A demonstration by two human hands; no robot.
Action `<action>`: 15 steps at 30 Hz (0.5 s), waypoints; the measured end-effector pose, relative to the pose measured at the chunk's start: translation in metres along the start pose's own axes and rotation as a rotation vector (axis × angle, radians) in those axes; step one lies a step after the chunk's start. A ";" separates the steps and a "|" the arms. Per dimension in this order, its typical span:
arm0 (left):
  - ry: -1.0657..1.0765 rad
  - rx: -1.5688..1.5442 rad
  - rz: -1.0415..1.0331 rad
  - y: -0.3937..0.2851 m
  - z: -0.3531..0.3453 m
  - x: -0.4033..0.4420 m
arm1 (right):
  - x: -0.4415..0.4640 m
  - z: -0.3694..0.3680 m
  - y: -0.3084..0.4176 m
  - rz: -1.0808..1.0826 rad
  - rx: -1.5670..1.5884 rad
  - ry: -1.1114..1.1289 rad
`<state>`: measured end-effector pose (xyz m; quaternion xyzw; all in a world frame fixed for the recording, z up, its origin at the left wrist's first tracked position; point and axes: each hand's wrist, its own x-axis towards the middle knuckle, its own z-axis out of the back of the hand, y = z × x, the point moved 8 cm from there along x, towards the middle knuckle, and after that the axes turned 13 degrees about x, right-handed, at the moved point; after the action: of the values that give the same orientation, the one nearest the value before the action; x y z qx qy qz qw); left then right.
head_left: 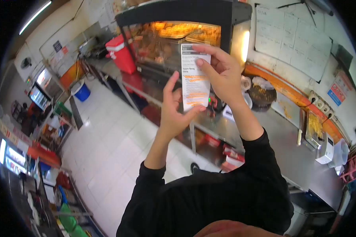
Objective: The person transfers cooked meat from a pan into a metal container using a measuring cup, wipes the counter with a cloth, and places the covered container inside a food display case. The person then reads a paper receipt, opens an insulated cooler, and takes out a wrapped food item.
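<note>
A long white paper slip (195, 85) with printed text and orange-marked lines is held upright in front of a lit food display case (178, 33). My left hand (177, 104) is at its lower left, the thumb against the bottom edge and the index finger raised beside the left edge. My right hand (221, 71) grips the upper right part, with the thumb on the front and the fingers near the top edge. Browned food on trays shows behind the glass, beyond the slip.
A metal counter (273, 146) runs to the right, with a round dark board (261, 94), a knife (300, 136), a tray of yellow strips (314, 125) and a white device (325, 149). A red cooler (122, 55) stands left of the case; a blue bucket (82, 91) is on the floor.
</note>
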<state>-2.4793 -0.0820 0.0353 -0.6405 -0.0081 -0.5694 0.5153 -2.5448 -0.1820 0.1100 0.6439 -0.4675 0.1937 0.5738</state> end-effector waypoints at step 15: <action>-0.107 -0.223 -0.292 0.156 -0.031 0.279 | 0.232 0.098 -0.060 0.401 -1.203 -0.290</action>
<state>-2.3104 -0.3373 0.1338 -0.7151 -0.0655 -0.6004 0.3520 -2.4101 -0.3662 0.2327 0.1301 -0.6783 -0.0876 0.7179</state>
